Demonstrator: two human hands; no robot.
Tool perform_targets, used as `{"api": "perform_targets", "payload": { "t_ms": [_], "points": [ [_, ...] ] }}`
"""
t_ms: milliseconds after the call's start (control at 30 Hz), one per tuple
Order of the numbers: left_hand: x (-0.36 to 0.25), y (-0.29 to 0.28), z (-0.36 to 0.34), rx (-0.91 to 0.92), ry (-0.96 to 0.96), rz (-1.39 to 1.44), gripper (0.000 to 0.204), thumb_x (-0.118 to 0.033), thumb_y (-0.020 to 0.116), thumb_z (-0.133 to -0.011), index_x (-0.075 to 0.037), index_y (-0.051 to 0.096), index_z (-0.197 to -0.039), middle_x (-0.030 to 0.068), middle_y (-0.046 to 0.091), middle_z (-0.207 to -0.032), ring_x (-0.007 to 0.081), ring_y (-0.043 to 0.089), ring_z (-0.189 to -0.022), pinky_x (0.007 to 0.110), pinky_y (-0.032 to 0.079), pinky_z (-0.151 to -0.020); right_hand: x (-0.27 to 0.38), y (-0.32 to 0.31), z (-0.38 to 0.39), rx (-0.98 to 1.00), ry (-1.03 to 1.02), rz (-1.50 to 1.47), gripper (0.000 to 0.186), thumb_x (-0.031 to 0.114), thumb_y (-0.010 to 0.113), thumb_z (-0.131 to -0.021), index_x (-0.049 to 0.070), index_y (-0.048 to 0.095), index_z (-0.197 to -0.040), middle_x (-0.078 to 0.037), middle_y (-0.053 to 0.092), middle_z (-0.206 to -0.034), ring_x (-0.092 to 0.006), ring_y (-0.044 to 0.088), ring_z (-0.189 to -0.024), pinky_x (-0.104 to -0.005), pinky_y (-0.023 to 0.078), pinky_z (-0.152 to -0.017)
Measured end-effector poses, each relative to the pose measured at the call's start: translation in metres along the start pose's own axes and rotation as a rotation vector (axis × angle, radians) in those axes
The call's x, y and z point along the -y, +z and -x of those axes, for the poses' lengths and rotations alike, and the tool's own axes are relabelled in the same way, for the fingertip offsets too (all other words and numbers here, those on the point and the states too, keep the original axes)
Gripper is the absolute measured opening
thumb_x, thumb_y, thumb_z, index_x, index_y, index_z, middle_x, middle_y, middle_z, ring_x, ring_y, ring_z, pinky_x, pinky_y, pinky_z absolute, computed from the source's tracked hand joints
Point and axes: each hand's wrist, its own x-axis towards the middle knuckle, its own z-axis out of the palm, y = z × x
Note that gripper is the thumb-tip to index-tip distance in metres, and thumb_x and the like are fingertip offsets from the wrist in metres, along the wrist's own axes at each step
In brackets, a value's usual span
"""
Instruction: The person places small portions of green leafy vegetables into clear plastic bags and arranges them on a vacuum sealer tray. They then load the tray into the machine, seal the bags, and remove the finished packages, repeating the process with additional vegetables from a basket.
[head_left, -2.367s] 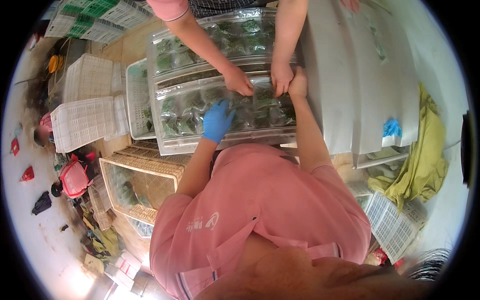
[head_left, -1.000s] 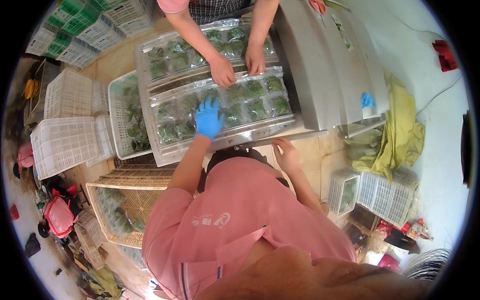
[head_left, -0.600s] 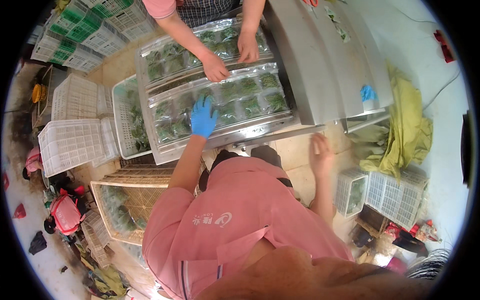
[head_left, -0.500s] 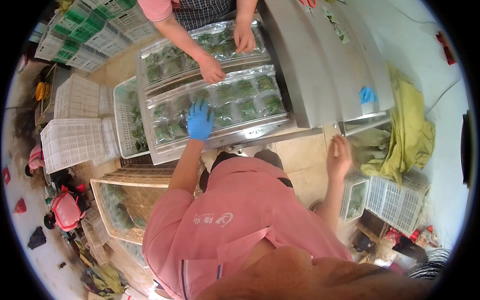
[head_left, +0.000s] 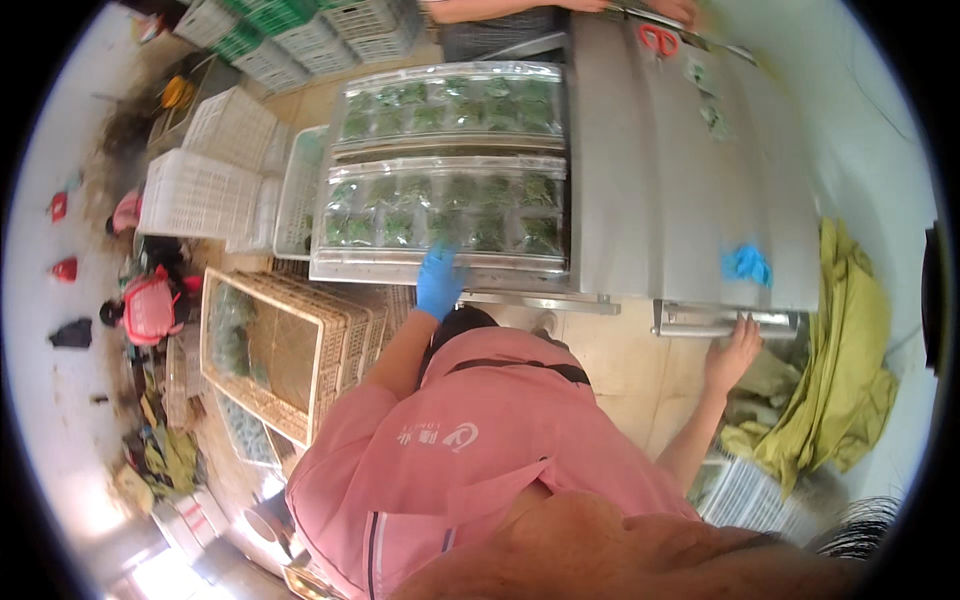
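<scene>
Two pouch strips [head_left: 445, 205] held greens [head_left: 485, 232] on one tray [head_left: 520, 279]. Left hand [head_left: 438, 283] met tray edge, fingers: couldn't tell; right hand [head_left: 735, 352] met bar [head_left: 685, 332], fingers slightly spread.

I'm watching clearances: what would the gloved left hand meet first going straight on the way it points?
Most likely the near row of bagged greens, just ahead of the left hand in the picture. Depth is unclear, so it may already be touching their clear plastic.
</scene>
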Motion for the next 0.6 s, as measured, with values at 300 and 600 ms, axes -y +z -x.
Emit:
{"api": "perform_targets", "payload": {
  "t_ms": [300, 600],
  "points": [
    [-0.001, -0.024, 0.104, 0.131, -0.257, 0.141, 0.045, -0.025, 0.067, -0.085, -0.007, 0.058, -0.125, 0.0226, 0.052, -0.132, 0.0406, 0.054, -0.117, 0.046, 0.046, -0.098, -0.061, 0.03, -0.031, 0.187, 0.023, 0.056, 0.019, 0.004, 0.062, -0.072, 0.004, 0.07, -0.089, -0.014, 0.066, -0.096, -0.0364, 0.057, -0.104, -0.0463, 0.041, -0.101],
    [0.022, -0.056, 0.101, -0.091, -0.187, 0.281, 0.043, -0.021, 0.068, -0.086, -0.006, 0.058, -0.125, 0.0201, 0.055, -0.131, 0.0386, 0.056, -0.114, 0.043, 0.048, -0.095, -0.039, -0.002, -0.041, 0.123, -0.049, 0.077, 0.015, 0.005, 0.065, -0.067, 0.006, 0.07, -0.081, -0.012, 0.065, -0.087, -0.0331, 0.057, -0.094, -0.0424, 0.042, -0.098]
  ]
}}
